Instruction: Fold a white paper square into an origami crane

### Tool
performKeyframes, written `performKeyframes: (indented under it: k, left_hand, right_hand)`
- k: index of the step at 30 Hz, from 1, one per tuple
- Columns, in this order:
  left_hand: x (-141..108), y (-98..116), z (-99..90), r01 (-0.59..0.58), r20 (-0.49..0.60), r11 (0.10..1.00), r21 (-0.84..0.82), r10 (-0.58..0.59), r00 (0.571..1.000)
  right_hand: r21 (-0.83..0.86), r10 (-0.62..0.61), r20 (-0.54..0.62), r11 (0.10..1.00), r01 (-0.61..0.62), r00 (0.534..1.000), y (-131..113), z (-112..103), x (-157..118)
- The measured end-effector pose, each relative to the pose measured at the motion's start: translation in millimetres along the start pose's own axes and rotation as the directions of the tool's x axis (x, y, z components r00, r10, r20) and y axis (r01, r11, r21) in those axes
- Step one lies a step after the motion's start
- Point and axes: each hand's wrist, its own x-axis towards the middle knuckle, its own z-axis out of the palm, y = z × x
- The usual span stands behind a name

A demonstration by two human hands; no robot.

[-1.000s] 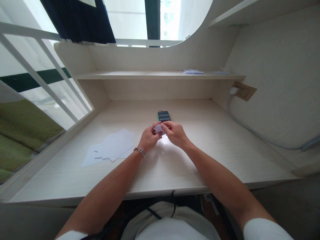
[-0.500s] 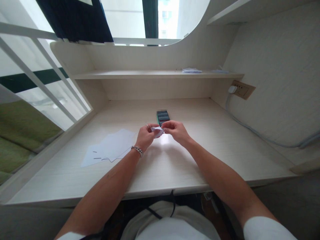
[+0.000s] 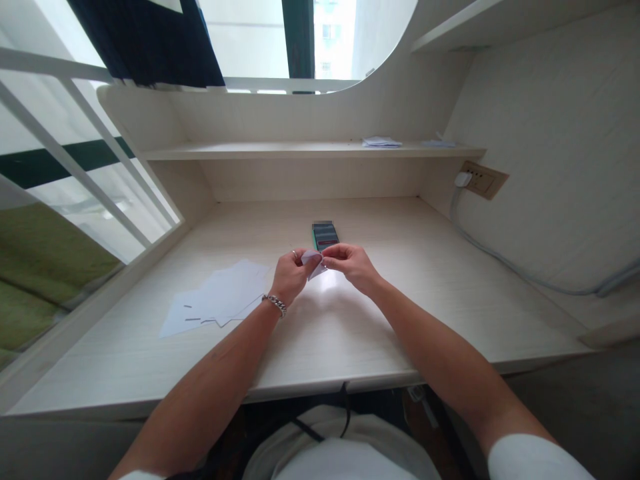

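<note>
A small folded white paper [image 3: 313, 264] is held above the desk [image 3: 390, 347]. My left hand [image 3: 291, 275] grips it, thumb pressed on its face; this hand wears a ring and a chain bracelet. My right hand [image 3: 351, 265] pinches the paper's right edge between thumb and fingertips. Just beyond the hands lies a dark phone [image 3: 325, 235] with a green edge, its near end partly covered by the fingers. Loose white sheets [image 3: 225, 290] overlap on the desk to the left, beside my left wrist.
Folded papers [image 3: 381, 142] rest on the shelf [image 3: 280, 153] at the back. A plug sits in the wall socket [image 3: 484, 180] at right, its grey cable [image 3: 493, 252] running along the wall side. White rails stand at left.
The folded paper has turned slightly between my hands, and my left thumb now lies across its face. The view has shifted a little.
</note>
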Motion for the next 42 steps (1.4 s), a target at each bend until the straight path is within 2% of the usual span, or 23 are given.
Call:
performKeyframes:
  k: [10, 16, 22, 32, 37, 42]
  left_hand:
    - [-3.2, 5.1, 1.4, -0.03, -0.006, 0.998, 0.061, 0.031, 1.0]
    - [-2.5, 1.0, 1.5, -0.051, -0.004, 0.998, 0.028, 0.051, 0.999]
    - [-0.7, -1.6, 2.1, -0.041, -0.001, 0.999, 0.001, 0.041, 0.999]
    - [-2.0, -0.2, 2.3, 0.03, 0.032, 0.996, -0.083, -0.028, 0.999]
    - [-4.0, 3.1, 3.0, 0.041, 0.067, 0.985, -0.168, -0.03, 0.997]
    - [-3.6, 3.5, 3.4, 0.029, 0.047, 0.988, -0.154, -0.022, 0.999]
  right_hand:
    - [-0.046, 0.01, 0.029, 0.999, -0.008, 1.0, -1.2, 2.2, -1.2]
    - [-0.151, -0.023, 0.032, 0.988, 0.028, 0.999, 0.5, 3.0, -1.5]
    - [-0.198, -0.079, -0.019, 0.977, 0.074, 0.997, -0.9, 4.2, -3.8]
    - [-0.436, -0.147, -0.104, 0.896, 0.088, 0.984, -3.7, 3.3, -5.4]
    - [-0.448, -0.163, -0.121, 0.889, 0.093, 0.979, -5.5, 3.9, -6.3]
    - [-0.38, -0.128, -0.135, 0.923, 0.068, 0.983, -3.0, 5.4, -4.7]
